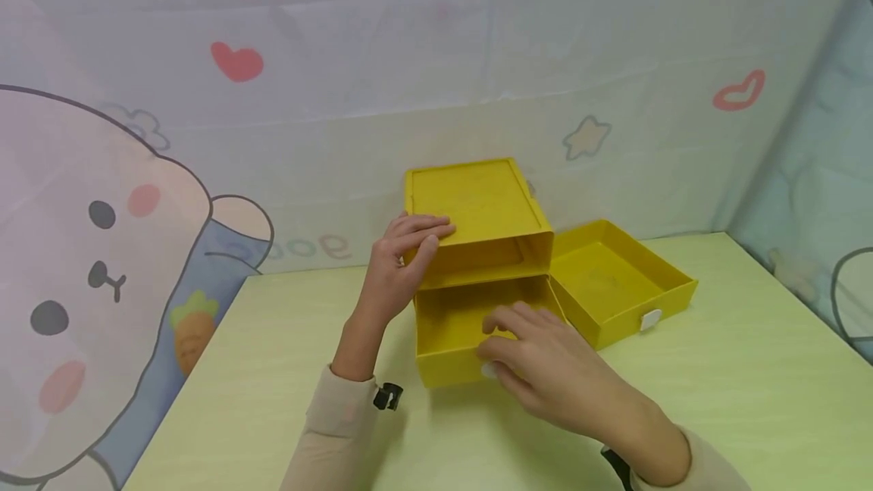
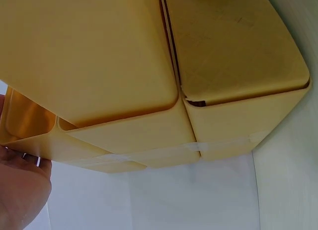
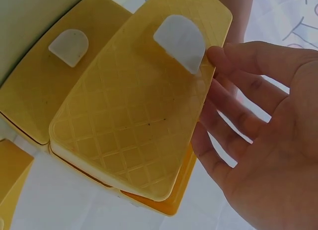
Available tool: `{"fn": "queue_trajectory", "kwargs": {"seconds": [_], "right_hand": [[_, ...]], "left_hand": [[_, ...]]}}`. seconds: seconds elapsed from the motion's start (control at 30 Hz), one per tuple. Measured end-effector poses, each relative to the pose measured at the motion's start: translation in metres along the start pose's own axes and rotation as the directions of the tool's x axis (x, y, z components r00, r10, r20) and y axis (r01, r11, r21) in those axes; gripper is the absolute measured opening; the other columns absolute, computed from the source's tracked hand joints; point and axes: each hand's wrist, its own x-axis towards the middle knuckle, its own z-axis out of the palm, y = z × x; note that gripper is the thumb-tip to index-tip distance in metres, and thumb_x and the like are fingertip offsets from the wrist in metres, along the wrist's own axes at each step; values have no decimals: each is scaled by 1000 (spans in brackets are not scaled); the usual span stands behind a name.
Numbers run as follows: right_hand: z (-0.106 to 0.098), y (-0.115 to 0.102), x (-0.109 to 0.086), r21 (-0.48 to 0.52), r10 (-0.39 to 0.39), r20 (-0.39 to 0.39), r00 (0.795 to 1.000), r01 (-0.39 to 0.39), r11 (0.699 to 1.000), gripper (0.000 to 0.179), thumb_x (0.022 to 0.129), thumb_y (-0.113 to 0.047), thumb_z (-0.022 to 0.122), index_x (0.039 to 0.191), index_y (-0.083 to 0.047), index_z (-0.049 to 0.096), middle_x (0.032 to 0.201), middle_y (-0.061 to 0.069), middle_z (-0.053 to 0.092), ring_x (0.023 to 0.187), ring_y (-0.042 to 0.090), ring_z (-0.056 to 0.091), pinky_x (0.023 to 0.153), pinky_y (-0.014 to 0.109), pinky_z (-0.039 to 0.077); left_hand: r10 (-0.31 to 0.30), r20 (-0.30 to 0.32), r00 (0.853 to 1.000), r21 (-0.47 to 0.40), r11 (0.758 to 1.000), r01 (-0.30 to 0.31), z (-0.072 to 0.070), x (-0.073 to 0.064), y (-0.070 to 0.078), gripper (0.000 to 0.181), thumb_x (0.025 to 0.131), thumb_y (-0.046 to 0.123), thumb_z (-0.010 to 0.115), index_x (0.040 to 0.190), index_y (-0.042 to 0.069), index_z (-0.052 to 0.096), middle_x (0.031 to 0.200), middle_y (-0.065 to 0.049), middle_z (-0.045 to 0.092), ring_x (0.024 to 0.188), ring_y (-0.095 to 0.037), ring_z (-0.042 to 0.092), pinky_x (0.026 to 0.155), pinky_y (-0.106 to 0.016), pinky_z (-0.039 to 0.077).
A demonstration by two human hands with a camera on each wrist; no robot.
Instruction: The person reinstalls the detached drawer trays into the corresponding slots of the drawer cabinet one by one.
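Observation:
A yellow drawer cabinet [image 1: 477, 199] stands against the backdrop, its top slot without a drawer. Below that slot, a yellow drawer [image 1: 446, 370] sticks out toward me and holds nothing that shows. My left hand [image 1: 404, 264] rests on the cabinet's upper left edge, fingers stretched over the top. With curved fingers, my right hand [image 1: 555, 370] grips the front edge of the pulled-out drawer. In the right wrist view the thumb lies beside the drawer's white tab [image 3: 181, 41], and the other fingers are partly hidden behind the drawer front [image 3: 134, 106].
Another yellow drawer [image 1: 648, 308] lies on the table right of the cabinet, a white tab on its front. A pushed-in bottom drawer [image 3: 35, 96] shows in the right wrist view. The pale green table [image 1: 764, 370] ends near the printed backdrop [image 1: 382, 59].

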Motion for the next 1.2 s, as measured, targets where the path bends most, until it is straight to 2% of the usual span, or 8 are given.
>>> {"fn": "queue_trajectory", "kwargs": {"seconds": [0.23, 0.43, 0.57, 0.77, 1.03, 1.2], "right_hand": [[1, -1, 0, -46, 22, 30, 999, -20, 999, 7, 96, -23, 81, 103, -22, 79, 103, -7, 52, 93, 14, 42, 80, 32, 39], [1, -2, -1, -70, 60, 94, 994, -53, 996, 16, 98, -26, 78, 113, -21, 79, 97, -11, 50, 92, 12, 44, 79, 31, 31], [1, -2, -1, -75, 61, 104, 993, -54, 996, 19, 98, -27, 78, 116, -21, 78, 100, -10, 54, 94, 13, 48, 79, 31, 33], [1, 0, -2, -78, 60, 97, 994, -52, 996, 25, 97, -27, 79, 121, -22, 75, 105, -9, 58, 96, 14, 52, 79, 33, 40], [2, 3, -3, -68, 63, 95, 993, -56, 996, 42, 93, -24, 82, 134, -17, 71, 118, -5, 63, 105, 19, 57, 87, 41, 49], [4, 5, -3, -60, 65, 91, 994, -60, 996, 45, 93, -24, 83, 135, -16, 70, 121, -3, 62, 109, 20, 58, 90, 43, 50]], "left_hand": [[-15, -2, 1000, 9, 1000, 15, -1, 0, 2, 26, 107, 9, 60, 123, 6, 80, 131, -10, 74, 131, -28, 58, 133, -50, 17], [-16, 0, 1000, 13, 1000, 16, -1, 0, 2, 26, 107, 9, 60, 123, 7, 80, 131, -10, 74, 131, -27, 58, 133, -48, 17], [-13, 3, 1000, 13, 1000, 13, -1, -1, 2, 26, 107, 9, 60, 124, 6, 80, 131, -10, 74, 131, -27, 58, 133, -47, 17], [-3, 6, 1000, 14, 1000, 3, 1, -1, 1, 26, 107, 9, 60, 124, 7, 80, 131, -10, 74, 131, -28, 58, 133, -53, 16], [-9, 8, 1000, 22, 1000, 9, 1, 0, 1, 26, 108, 10, 59, 123, 6, 80, 131, -10, 74, 130, -28, 58, 133, -49, 17], [-6, 0, 1000, 22, 1000, 6, 0, 0, 0, 26, 108, 10, 59, 123, 6, 80, 130, -10, 74, 130, -27, 58, 133, -51, 17]]}}
